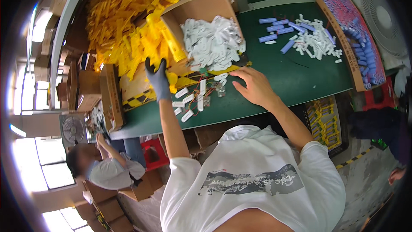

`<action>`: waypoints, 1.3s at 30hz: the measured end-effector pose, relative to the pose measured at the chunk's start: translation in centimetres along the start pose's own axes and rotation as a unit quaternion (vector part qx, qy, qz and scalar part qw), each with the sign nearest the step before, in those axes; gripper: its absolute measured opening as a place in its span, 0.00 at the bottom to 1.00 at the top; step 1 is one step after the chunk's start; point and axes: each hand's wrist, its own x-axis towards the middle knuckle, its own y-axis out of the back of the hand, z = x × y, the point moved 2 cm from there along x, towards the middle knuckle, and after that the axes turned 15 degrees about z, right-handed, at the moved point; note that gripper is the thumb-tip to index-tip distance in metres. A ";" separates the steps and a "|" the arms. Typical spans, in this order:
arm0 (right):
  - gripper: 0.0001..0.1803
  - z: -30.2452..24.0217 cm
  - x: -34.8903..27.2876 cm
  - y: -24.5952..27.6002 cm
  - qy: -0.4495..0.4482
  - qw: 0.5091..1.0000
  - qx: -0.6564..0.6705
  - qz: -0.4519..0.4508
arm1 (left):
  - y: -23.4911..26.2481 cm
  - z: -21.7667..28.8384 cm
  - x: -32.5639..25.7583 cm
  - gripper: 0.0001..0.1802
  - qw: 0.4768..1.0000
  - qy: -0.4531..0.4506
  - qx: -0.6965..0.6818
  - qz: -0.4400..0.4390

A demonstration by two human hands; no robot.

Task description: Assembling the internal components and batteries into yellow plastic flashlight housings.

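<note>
My left hand (159, 80), in a grey glove with dark fingertips, reaches to the edge of a heap of yellow translucent plastic pieces (141, 43). Its fingers are apart, and I see nothing held in them. My right hand (256, 88) is bare and lies low over the green table, thumb and forefinger apart. Its fingertips come close to a small white plastic part (221, 77). Between the hands lie several white oblong parts (188, 99), some joined to thin red and green wires and small metal-coloured pieces (207, 101).
A tilted cardboard box (201, 6) spills white plastic shells (212, 43) behind my hands. Further right are blue cylindrical cells (285, 30), a pile of small white pieces (315, 43), a carton of cells (349, 30) and a fan (382, 15). Another person (111, 169) sits at left.
</note>
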 end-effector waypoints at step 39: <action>0.15 -0.8 6.5 -1.3 0.059 0.983 -0.068 -0.158 | 4.0 6.5 -28.3 0.23 0.647 0.642 -0.352 -0.212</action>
